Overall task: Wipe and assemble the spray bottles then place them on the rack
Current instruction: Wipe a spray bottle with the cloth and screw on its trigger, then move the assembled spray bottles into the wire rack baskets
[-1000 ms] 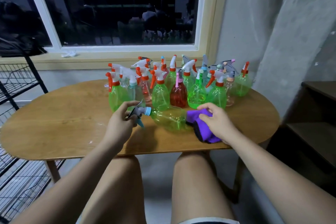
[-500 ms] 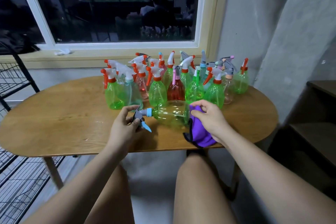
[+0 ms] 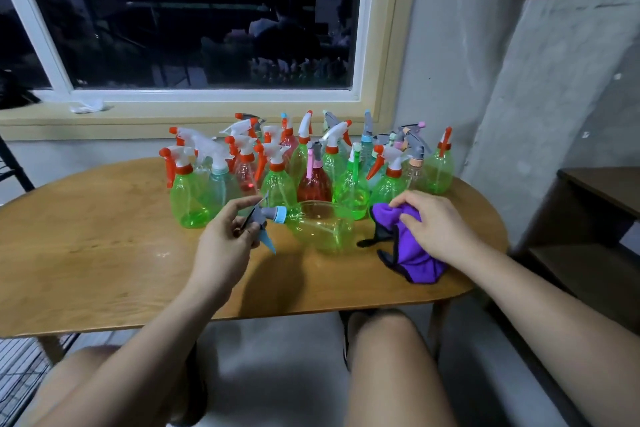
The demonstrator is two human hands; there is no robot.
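A clear green spray bottle [image 3: 320,227] lies on its side above the wooden table [image 3: 104,246], its grey and blue spray head [image 3: 266,218] pointing left. My left hand [image 3: 227,239] grips that spray head. My right hand [image 3: 436,225] holds a purple cloth [image 3: 412,253] just right of the bottle's base, apart from it. Behind stand several upright spray bottles [image 3: 304,166], green, red and clear, with orange, white and grey heads.
A black wire rack [image 3: 14,170] shows at the far left edge, with its lower shelf at the bottom left. A window sill with a white scrap [image 3: 86,105] runs behind the table. Dark wooden steps [image 3: 595,218] stand at the right. My bare knees sit under the table's front edge.
My right hand has pulled the purple cloth off the bottle's base and to the right. My left hand keeps its hold on the spray head. The camera has tilted slightly.
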